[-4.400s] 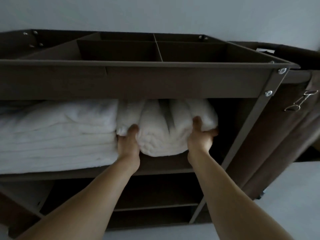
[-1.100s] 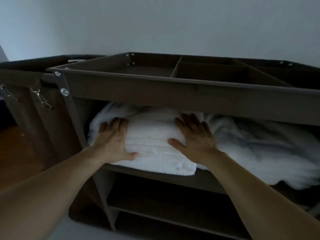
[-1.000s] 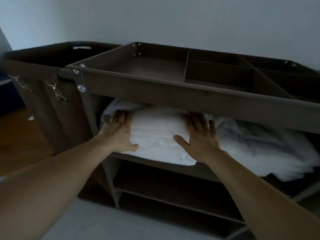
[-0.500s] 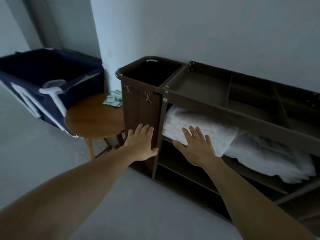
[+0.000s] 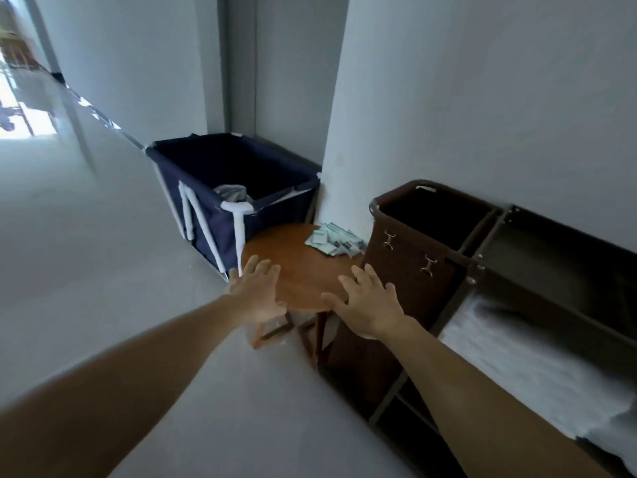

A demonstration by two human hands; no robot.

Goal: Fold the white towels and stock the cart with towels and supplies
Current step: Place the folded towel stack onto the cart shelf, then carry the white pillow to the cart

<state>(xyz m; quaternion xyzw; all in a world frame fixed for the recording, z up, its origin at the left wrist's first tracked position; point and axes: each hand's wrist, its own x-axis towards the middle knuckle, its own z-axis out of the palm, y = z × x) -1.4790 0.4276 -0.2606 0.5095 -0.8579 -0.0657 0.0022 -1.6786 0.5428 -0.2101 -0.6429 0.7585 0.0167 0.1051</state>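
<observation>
So the white towels (image 5: 537,370) were stacked on the upper shelf (image 5: 586,446) of the cart (image 5: 551,305), right under its divided top tray (image 5: 568,257), over at the right of the room against the wall (image 5: 482,98). A brown bag (image 5: 406,270) hung on the cart's left end with two metal clips on its front. Just beside that stood a round wooden table (image 5: 303,274) with a little heap of pale green packets (image 5: 332,239) at its back edge, near the wall. The person's left hand (image 5: 256,293) and right hand (image 5: 367,305) were both stretched out over the table's near side, fingers spread wide, holding nothing. Couldn't tell whether they touched the wood. Behind the table sat a navy bin (image 5: 213,229) on a white pipe frame, some greyish cloth (image 5: 231,193) inside.
</observation>
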